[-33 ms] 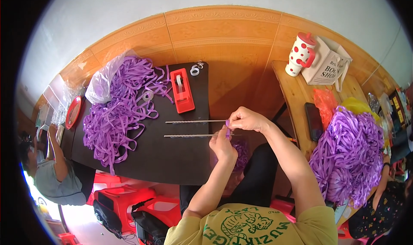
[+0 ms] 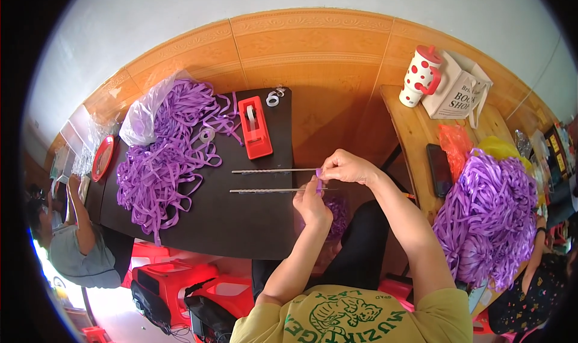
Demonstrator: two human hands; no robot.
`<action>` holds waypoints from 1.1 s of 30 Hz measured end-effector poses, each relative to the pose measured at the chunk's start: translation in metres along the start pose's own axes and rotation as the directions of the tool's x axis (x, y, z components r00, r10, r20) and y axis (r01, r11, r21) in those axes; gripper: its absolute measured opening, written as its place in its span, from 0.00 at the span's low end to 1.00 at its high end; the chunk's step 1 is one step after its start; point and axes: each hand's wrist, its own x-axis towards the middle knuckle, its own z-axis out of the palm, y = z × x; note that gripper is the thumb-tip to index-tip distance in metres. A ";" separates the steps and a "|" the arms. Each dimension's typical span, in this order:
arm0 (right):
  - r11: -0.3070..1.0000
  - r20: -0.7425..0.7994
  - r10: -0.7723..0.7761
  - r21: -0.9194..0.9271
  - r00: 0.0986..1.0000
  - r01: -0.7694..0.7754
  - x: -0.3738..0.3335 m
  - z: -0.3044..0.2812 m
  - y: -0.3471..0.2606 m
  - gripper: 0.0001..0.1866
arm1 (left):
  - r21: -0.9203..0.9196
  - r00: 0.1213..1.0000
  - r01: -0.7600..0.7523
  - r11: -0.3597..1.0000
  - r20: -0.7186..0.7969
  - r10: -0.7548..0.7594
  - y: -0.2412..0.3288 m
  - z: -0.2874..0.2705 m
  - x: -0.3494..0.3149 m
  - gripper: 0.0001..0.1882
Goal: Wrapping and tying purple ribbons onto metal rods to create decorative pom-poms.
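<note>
Both hands are working at the table's 3 o'clock edge. The right hand is pinching a purple ribbon piece against the ends of two thin metal rods; the left hand, fingers curled, is steadying it from below. Keeping the rods parallel and the ribbon taut would likely help. At 10 o'clock, a clear plastic bag is spilling loose purple ribbon.
</note>
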 end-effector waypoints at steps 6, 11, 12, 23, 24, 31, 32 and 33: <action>0.991 -0.065 0.136 0.016 0.989 -0.135 -0.012 -0.014 -0.001 0.11 | 0.049 0.999 -0.006 0.999 0.043 0.004 0.002 -0.004 0.000 0.02; 0.942 -0.164 0.296 0.212 0.941 -0.259 -0.026 -0.004 -0.010 0.11 | 0.054 1.000 -0.007 0.999 0.016 0.006 0.001 -0.007 0.003 0.02; 0.940 -0.178 0.250 0.279 0.952 -0.194 -0.028 0.000 -0.004 0.13 | 0.061 1.000 -0.003 0.998 0.023 0.002 0.000 -0.007 0.002 0.02; 0.914 -0.185 0.009 0.400 0.983 0.066 -0.024 0.027 0.031 0.03 | 0.059 1.000 0.011 0.998 0.024 -0.012 0.000 -0.008 0.003 0.02; 0.918 -0.180 -0.002 0.391 0.984 0.073 -0.023 0.028 0.033 0.03 | 0.070 1.000 0.018 0.997 0.018 -0.020 0.000 -0.008 0.002 0.02; 0.864 -0.130 -0.076 0.486 0.989 0.130 -0.014 0.036 0.048 0.03 | 0.062 0.999 0.042 0.997 0.014 -0.042 0.005 -0.008 -0.005 0.03; 0.856 -0.134 -0.069 0.501 0.989 0.128 -0.011 0.039 0.048 0.02 | 0.055 0.998 0.065 0.996 0.019 -0.066 0.008 -0.009 -0.006 0.03; 0.847 -0.138 -0.062 0.516 0.988 0.125 -0.010 0.040 0.047 0.02 | 0.048 0.996 0.089 0.995 0.024 -0.090 0.009 -0.010 -0.008 0.04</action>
